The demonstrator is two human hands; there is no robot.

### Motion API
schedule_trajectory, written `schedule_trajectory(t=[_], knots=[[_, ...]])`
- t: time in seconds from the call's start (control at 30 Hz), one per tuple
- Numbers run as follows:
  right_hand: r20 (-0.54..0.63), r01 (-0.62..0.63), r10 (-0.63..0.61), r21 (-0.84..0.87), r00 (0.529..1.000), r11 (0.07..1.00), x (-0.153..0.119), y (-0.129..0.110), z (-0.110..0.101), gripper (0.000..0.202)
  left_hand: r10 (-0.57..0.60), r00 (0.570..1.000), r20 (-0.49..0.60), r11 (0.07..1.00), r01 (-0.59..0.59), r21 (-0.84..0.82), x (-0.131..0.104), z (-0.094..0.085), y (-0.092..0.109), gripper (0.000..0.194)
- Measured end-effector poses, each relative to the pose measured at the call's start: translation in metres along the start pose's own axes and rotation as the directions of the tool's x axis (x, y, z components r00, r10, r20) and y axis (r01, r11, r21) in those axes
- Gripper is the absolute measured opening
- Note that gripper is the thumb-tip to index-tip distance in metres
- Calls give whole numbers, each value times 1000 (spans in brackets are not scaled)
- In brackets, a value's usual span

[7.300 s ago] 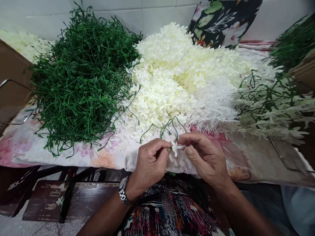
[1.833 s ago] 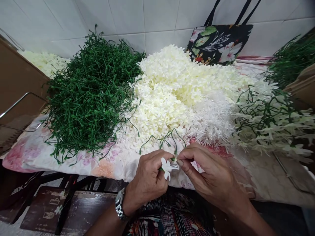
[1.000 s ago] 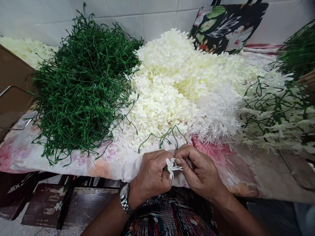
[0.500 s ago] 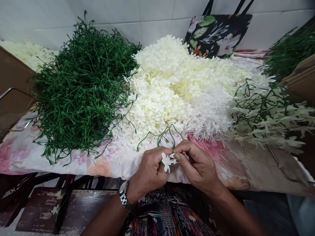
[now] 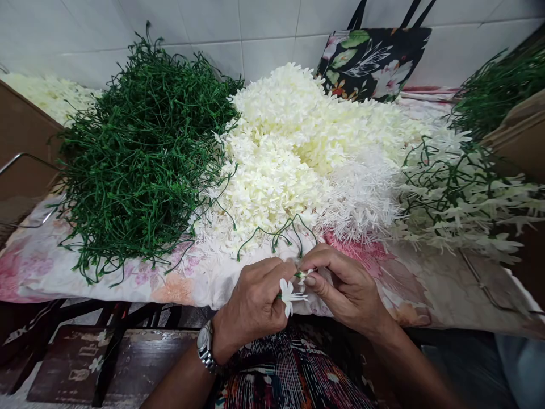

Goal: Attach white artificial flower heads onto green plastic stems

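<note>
At the lower centre of the frame, the left hand point(image 5: 255, 304) is curled shut around a thin green plastic stem with a small white artificial flower point(image 5: 288, 295) poking out between its fingers. The right hand point(image 5: 347, 287) pinches its thumb and forefinger closed at the stem's tip, just above that flower. It looks like a blossom is being seated on the stem; the next move calls for a firm, straight push, with the heap of cream-white loose blossoms point(image 5: 298, 153) at frame centre close at hand.

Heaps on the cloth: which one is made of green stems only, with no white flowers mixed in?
The big dark green heap at the left. The middle heap is all cream flowers; the right one mixes both.
</note>
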State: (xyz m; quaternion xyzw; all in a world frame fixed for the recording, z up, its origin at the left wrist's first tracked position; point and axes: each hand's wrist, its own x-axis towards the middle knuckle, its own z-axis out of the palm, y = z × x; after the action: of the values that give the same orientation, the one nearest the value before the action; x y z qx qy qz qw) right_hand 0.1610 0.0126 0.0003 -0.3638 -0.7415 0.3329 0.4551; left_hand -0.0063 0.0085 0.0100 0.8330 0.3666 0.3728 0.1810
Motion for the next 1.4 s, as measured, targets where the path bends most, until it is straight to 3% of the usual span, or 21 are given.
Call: schedule_trajectory(t=[0.2,0.43,0.63,0.87,1.17,1.4], knots=[[32,-33,32,48,999,998,-1,2,0,6,34,999,23,999,-35,11,2,1,-1,16],[178,-171,138,188,974,967,-2,7,-4,11,19,1000,9,986,-17,-164,-1,10,-6,18],[196,-289,250,204,948,935,0,6,-6,19,-6,995,97,964,31,-265,-1,7,-8,13],[250,-380,305,356,919,854,1,7,-7,23,-18,981,191,944,79,-321,2,3,-7,19],[319,-423,301,454,899,784,6,5,-7,23,9,983,181,954,46,-298,3,3,-7,20],[258,-394,300,533,919,749,6,7,-2,17,-21,986,163,937,76,-340,3,6,-9,20]])
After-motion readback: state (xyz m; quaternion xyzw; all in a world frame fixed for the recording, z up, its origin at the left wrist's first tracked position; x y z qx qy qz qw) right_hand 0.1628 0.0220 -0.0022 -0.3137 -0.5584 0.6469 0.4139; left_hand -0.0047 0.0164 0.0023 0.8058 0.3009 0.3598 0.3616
